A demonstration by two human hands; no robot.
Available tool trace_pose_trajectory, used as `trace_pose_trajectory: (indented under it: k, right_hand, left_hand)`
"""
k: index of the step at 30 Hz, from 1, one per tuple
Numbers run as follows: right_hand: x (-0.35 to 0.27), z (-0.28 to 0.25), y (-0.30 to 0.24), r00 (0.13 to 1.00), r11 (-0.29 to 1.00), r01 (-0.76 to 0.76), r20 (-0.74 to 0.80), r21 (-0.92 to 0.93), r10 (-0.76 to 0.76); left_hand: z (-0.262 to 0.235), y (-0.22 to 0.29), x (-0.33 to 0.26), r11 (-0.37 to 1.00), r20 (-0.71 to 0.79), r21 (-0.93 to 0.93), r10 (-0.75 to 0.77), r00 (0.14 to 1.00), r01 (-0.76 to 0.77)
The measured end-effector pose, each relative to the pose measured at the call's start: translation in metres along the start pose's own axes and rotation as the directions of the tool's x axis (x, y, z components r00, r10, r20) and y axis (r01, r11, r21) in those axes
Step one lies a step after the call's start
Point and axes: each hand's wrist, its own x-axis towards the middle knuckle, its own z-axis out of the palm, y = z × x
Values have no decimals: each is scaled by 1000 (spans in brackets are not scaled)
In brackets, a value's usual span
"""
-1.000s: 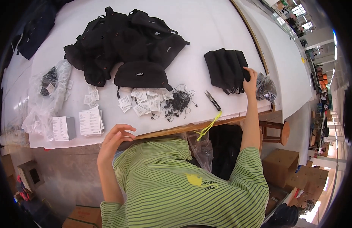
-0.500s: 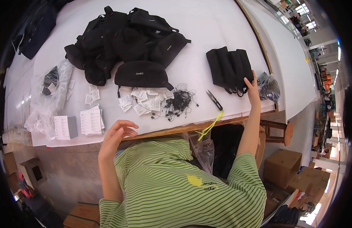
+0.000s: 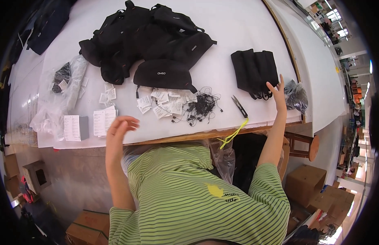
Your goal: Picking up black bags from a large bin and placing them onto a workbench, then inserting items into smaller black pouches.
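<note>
My right hand (image 3: 278, 93) is open, its fingers spread beside the near right corner of a row of black fabric pouches (image 3: 254, 71). Whether a fingertip still touches them I cannot tell. Over the table's front edge, my left hand (image 3: 120, 127) is raised with loosely bent, parted fingers and nothing in it. It overlaps the right side of a stack of white printed cards (image 3: 102, 121). Between the hands lie white labels (image 3: 167, 104), a tangle of black cords (image 3: 202, 107) and thread snips (image 3: 240, 107) with a yellow tie (image 3: 233, 134).
A large heap of black bags (image 3: 148, 38) covers the far middle, one pouch (image 3: 163, 74) in front. A second card block (image 3: 76, 128) and clear plastic bags (image 3: 54, 114) lie left. Dark plastic wrapping (image 3: 296, 96) sits by the right edge. A wooden stool (image 3: 308, 146) and cartons (image 3: 306, 183) stand below.
My left hand has risen toward the card stack, its fingers more curled. My right hand has shifted slightly off the black pouches. The whole view has moved a little.
</note>
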Motion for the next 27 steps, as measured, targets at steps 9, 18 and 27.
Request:
trace_pose_trajectory:
  k: [9, 18, 27]
  right_hand:
    - [-78, 111, -101, 941, 925, 325, -29, -194, -337]
    - [-81, 216, -117, 823, 626, 547, 494, -556, -280]
    - [-87, 190, -163, 890, 912, 362, 363, -192, -277]
  left_hand:
    - [-105, -41, 7, 383, -420, 887, 439, 794, 257]
    - [-108, -57, 7, 256, -473, 878, 321, 821, 406]
    - [-92, -48, 2, 287, -398, 915, 542, 740, 282]
